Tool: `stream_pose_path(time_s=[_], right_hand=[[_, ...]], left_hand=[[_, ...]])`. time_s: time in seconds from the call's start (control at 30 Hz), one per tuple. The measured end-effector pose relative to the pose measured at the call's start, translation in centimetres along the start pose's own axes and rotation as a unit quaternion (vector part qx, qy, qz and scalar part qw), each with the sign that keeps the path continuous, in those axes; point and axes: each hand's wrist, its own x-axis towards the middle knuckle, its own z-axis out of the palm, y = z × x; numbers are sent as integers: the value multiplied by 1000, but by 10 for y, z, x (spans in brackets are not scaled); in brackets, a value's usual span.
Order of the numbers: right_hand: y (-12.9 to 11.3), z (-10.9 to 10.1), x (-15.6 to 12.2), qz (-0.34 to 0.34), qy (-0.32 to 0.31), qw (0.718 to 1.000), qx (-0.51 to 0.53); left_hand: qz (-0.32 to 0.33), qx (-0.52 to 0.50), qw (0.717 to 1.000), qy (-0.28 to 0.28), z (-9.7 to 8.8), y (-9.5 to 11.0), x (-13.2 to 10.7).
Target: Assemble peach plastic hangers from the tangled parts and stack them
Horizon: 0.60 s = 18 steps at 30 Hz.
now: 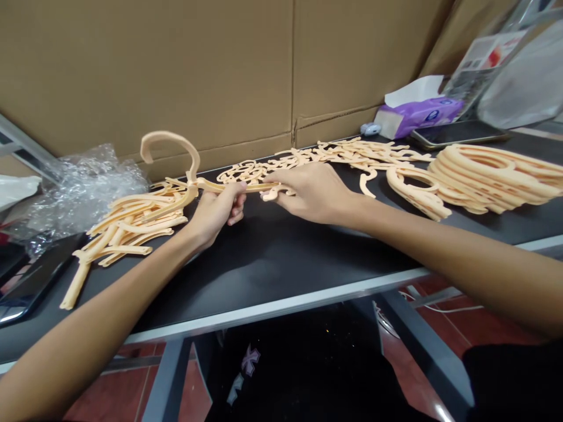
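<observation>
While the left hand (220, 212) and right hand (314, 190) are pinching a seemingly half-built hanger (192, 176), finished-looking frames (497, 181) are lying right of it, loose parts (136, 225) left and behind.

The hanger (192, 190) is plain pale peach, as are the strips (141, 220), the small hooks (352, 151) and the stack (505, 181). The counter (272, 252) is black, edged in silver-grey, with blue-grey legs (167, 381). The cardboard (220, 70) is plain brown. The tissue pack (422, 116) is purple and white, marked in dark blue. The floor (479, 328) shows red tiles with paler joints; the black clothing (308, 363) bears pale letters, one pink-edged.
</observation>
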Motion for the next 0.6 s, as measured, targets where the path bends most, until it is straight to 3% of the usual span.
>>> stream_pose_path(time_s=[0.23, 0.4, 0.6], right_hand=[[0, -13, 4, 44, -43, 985, 159], [3, -14, 8, 104, -33, 964, 242], [13, -22, 15, 184, -100, 902, 379]], left_hand=[[15, -9, 1000, 11, -2, -2, 3], [16, -2, 1000, -3, -2, -5, 4], [9, 3, 1000, -7, -3, -4, 3]])
